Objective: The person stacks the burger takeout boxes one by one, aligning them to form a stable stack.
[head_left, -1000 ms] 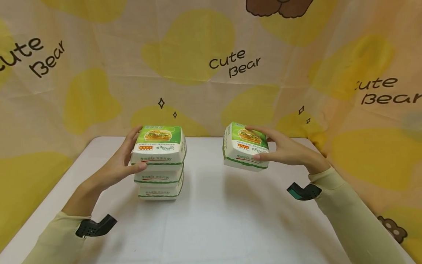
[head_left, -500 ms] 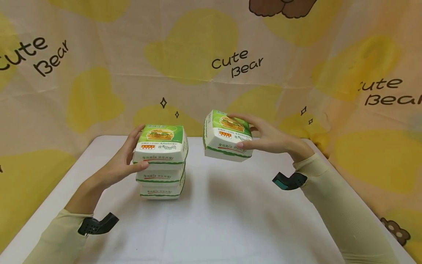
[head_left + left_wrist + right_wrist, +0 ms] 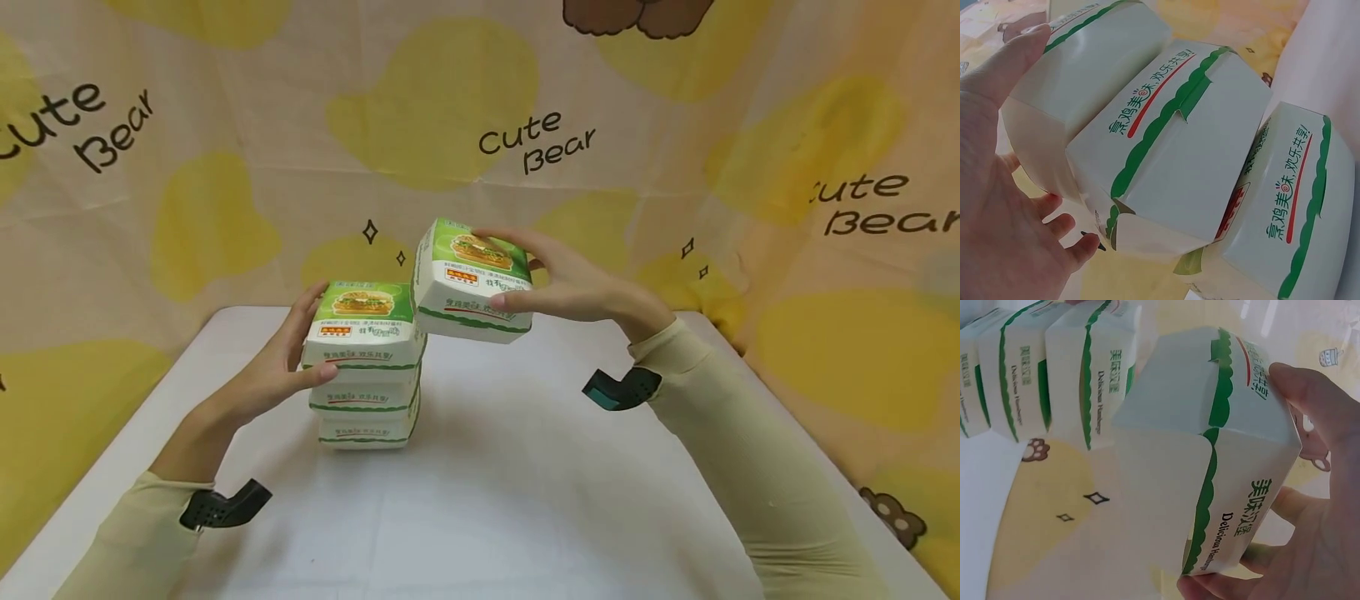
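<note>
Three white-and-green burger boxes stand stacked left of centre: a top box [image 3: 363,333], a middle box [image 3: 360,402] and a bottom box [image 3: 363,434]. My left hand [image 3: 258,379] holds the top one, thumb on its front and fingers round its left and back. In the left wrist view the thumb lies over that top box [image 3: 1085,81]. My right hand [image 3: 573,283] grips another burger box [image 3: 472,283] in the air, tilted, just right of and above the stack. Fingers go behind this held box [image 3: 1210,444] in the right wrist view, partly hidden.
The stack stands on a white table [image 3: 480,500]. Behind and beside it hangs a yellow-patterned cloth [image 3: 435,100] with "Cute Bear" lettering. Each sleeve carries a black wrist device, one on the left [image 3: 225,504] and one on the right [image 3: 622,389].
My right hand has carried its burger box left and upward, from well apart to beside the stack's upper right corner. The left hand and the stack have stayed in place.
</note>
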A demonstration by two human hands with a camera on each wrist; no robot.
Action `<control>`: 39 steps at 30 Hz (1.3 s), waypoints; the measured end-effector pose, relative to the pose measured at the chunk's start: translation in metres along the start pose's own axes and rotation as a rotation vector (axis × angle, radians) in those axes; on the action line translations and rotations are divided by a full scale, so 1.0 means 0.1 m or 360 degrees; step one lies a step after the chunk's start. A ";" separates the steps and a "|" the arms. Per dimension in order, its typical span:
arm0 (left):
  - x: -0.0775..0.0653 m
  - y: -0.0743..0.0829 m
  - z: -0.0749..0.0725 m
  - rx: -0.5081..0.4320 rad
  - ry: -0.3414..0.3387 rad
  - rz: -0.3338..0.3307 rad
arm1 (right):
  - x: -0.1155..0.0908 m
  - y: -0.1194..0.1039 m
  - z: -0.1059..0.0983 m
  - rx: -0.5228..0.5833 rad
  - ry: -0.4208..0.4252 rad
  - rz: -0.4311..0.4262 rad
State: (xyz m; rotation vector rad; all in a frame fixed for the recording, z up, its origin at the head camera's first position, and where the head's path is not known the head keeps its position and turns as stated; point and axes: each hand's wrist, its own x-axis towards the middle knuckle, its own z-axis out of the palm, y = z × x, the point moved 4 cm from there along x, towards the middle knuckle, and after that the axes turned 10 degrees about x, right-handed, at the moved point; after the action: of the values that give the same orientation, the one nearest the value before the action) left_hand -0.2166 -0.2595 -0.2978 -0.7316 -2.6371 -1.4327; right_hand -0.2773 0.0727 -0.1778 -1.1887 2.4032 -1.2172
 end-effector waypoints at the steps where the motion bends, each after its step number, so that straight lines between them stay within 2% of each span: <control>1: 0.00 0.00 0.00 -0.0002 -0.0003 0.0002 | 0.02 -0.02 0.01 0.0001 0.0003 -0.0007; 7: 0.01 0.00 0.01 -0.0007 0.0000 0.0009 | 0.20 -0.15 0.09 0.0003 0.0029 -0.0034; 14: -0.01 0.00 0.01 0.0045 0.0008 0.0013 | 0.44 -0.29 0.29 0.0132 -0.0016 -0.0037; 21: -0.01 0.00 0.01 0.0092 0.0018 0.0022 | 0.63 -0.37 0.42 0.0097 -0.0014 -0.0083; 28: -0.01 0.00 0.03 0.0087 0.0007 0.0085 | 0.75 -0.41 0.53 0.0074 -0.0030 -0.0074; 33: -0.01 -0.01 0.02 0.0125 0.0032 0.0072 | 0.81 -0.43 0.57 0.0071 -0.0057 -0.0082; 39: -0.01 -0.02 0.00 0.0073 0.0026 0.0085 | 0.87 -0.43 0.60 0.0069 -0.0095 -0.0060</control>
State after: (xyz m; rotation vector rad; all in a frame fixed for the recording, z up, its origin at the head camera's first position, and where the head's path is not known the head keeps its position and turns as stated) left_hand -0.2165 -0.2608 -0.3002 -0.7758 -2.6079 -1.3544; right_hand -0.2802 -0.0409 -0.1695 -1.2444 2.3096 -1.2204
